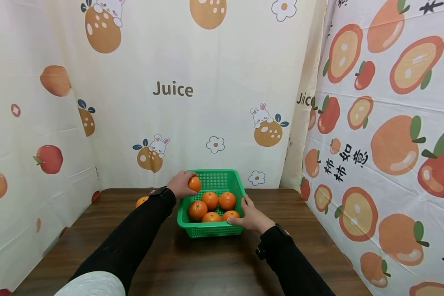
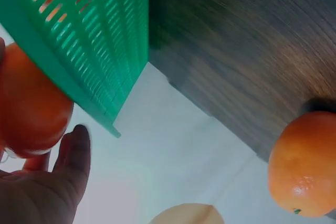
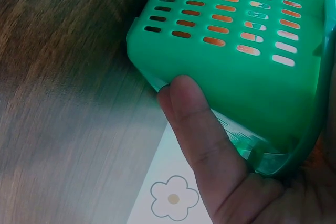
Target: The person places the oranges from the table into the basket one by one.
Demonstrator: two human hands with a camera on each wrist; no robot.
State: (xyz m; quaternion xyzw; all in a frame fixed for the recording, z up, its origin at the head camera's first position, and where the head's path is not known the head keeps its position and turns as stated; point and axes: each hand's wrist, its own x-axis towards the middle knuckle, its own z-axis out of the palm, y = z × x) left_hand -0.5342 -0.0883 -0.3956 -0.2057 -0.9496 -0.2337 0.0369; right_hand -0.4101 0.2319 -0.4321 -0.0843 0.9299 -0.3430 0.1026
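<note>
A green plastic basket (image 1: pixel 214 231) with slotted walls stands on the table and holds several oranges (image 1: pixel 197 211). Over its back left side, my left hand (image 1: pixel 181 185) grips another orange (image 1: pixel 194 184). In the left wrist view that held orange (image 2: pixel 34 103) is right at the basket's rim (image 2: pixel 58 80), partly hidden behind it. My right hand (image 1: pixel 252 214) holds the basket's right side, thumb over the rim near the front corner. From the right wrist view, its fingers (image 3: pixel 197 124) lie along the outside of the basket wall (image 3: pixel 236 87).
Left of the basket, a loose orange (image 1: pixel 142 201) lies on the brown wooden table (image 1: pixel 214 267), partly behind my left forearm. Fruit-printed cloths (image 1: pixel 222 115) hang at the table's back and along both sides.
</note>
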